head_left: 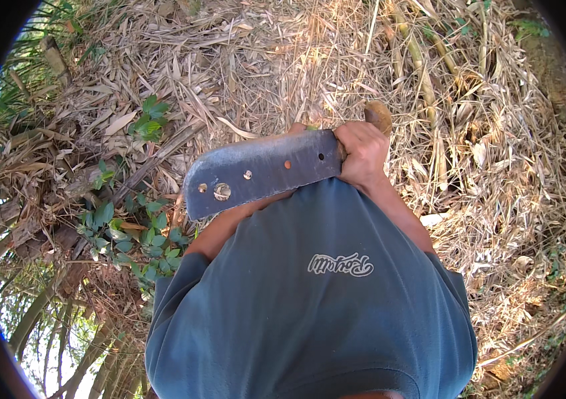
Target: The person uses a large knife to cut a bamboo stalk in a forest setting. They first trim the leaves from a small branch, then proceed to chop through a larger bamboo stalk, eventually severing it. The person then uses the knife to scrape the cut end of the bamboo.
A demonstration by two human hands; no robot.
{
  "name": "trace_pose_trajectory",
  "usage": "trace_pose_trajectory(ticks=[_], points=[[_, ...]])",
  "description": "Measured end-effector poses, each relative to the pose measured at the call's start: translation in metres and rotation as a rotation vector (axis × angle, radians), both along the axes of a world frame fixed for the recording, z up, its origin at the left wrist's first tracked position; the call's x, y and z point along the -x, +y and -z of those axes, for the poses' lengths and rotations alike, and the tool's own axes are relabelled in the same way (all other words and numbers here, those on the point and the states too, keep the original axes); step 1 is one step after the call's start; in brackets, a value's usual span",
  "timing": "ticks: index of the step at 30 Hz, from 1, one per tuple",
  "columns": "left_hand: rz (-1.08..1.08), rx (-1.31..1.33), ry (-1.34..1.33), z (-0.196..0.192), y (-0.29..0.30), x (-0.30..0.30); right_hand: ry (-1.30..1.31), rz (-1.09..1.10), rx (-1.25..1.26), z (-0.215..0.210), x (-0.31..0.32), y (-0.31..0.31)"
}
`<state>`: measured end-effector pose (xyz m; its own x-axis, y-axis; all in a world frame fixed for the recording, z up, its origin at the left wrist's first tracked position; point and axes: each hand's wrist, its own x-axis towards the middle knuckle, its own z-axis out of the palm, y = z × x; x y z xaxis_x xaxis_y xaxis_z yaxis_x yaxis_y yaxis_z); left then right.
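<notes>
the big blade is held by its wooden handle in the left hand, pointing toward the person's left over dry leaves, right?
Not quite: the head view shows the right hand gripping the wooden handle. The blade does point left over dry leaves.

No packages, signs or screens; only a small pale script logo (340, 265) on the blue-grey shirt (309, 319).

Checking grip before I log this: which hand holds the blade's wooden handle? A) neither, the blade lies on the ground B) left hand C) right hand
C: the right hand is closed around the wooden handle of the blade, which is held across the chest; the left hand is mostly hidden behind the blade.
</notes>
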<state>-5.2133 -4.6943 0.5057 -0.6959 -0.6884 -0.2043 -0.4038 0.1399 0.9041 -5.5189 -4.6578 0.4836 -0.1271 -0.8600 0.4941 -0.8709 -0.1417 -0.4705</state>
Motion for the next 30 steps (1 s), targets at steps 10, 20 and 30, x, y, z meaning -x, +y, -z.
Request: trace_pose_trajectory(ticks=[10,20,30], points=[[0.102,0.037,0.047,0.008,-0.012,0.028,-0.075,-0.001,-0.050,0.013,0.002,0.005],[0.210,0.197,0.115,0.022,-0.038,0.088,-0.210,0.610,-0.476,0.072,0.069,0.021],[-0.160,-0.357,0.246,0.033,-0.021,0.101,-0.437,0.625,-0.495,0.057,0.073,0.078]])
